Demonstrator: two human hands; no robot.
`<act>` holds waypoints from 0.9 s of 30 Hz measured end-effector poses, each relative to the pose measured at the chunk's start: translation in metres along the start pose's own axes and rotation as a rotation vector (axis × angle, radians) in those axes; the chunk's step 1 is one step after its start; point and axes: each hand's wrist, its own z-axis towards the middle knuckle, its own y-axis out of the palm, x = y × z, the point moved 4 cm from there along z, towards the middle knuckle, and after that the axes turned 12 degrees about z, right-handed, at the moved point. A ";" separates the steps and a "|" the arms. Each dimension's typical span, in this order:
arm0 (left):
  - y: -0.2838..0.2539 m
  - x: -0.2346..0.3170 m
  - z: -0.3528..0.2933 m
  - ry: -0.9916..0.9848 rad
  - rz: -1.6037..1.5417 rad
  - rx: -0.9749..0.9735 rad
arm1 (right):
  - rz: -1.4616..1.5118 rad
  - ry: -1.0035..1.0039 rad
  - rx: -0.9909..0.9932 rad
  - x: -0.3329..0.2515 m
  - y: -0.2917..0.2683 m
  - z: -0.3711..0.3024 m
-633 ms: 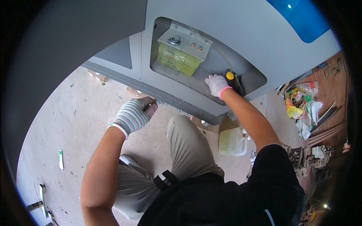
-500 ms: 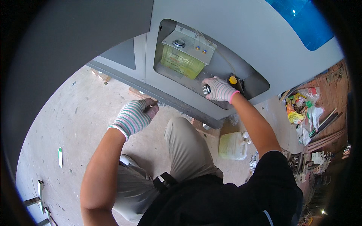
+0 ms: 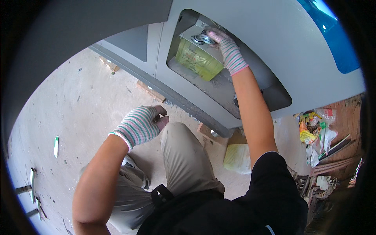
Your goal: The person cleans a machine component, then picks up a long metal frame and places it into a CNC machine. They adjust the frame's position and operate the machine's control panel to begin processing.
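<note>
My right hand (image 3: 221, 41), in a striped knit glove, reaches into the recess of a grey machine. Its fingers are closed on a round metal cap (image 3: 206, 38), tilted right beside the ringed filler opening (image 3: 196, 39) on the tank's metal top plate. Below that plate the yellow-green translucent tank (image 3: 198, 59) shows through the recess. My left hand (image 3: 139, 124), gloved alike, hovers above my knee. It holds nothing, its fingers half curled and the thumb apart. The fingertips of the right hand are partly hidden.
The grey machine panel (image 3: 258, 23) curves around the recess. Wooden blocks (image 3: 211, 132) stand under its lower edge. On the floor, a plastic jug (image 3: 237, 156) is partly behind my right arm. Plastic bags (image 3: 313, 131) lie at the right, a green-white strip (image 3: 56, 146) at the left.
My right hand has moved up and left with the metal cap, from the recess's lower right to the tank's filler opening. My left hand has barely moved. The view has shifted slightly.
</note>
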 end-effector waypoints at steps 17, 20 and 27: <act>0.000 -0.001 -0.013 -0.020 -0.030 0.031 | -0.955 0.065 -0.220 -0.043 0.034 0.025; 0.000 -0.004 -0.018 -0.010 -0.033 0.034 | -1.077 0.135 -0.270 -0.041 0.035 0.027; -0.008 -0.016 -0.025 -0.003 -0.042 0.027 | -1.109 0.188 -0.298 -0.039 0.039 0.034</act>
